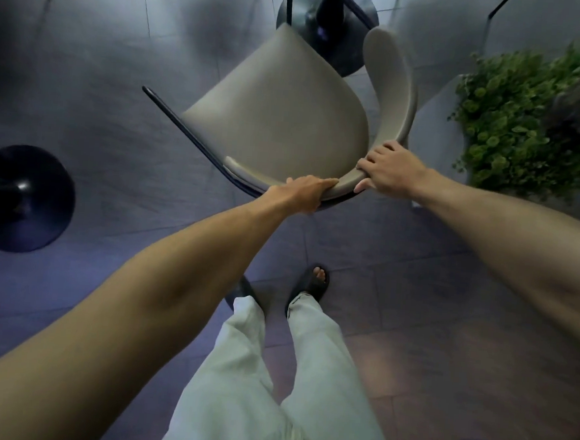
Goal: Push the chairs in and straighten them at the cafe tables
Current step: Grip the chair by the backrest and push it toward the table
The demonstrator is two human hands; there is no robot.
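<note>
Beige chair (275, 115) stood on grey tiled floor (100, 120) beside a round black table base (329, 23), left hand (304, 193) and right hand (388, 170) both gripped its curved backrest, leafy plant (515, 112) at right, pot hidden.

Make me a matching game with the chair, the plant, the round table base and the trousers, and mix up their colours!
Things:
1. chair
2. plant
3. round table base
4. trousers

Colours:
A. green
B. pale, whitish
C. beige
D. black

Pairs: 1-C, 2-A, 3-D, 4-B

Bonus: the left hand and right hand both hold the chair's curved backrest.
</note>
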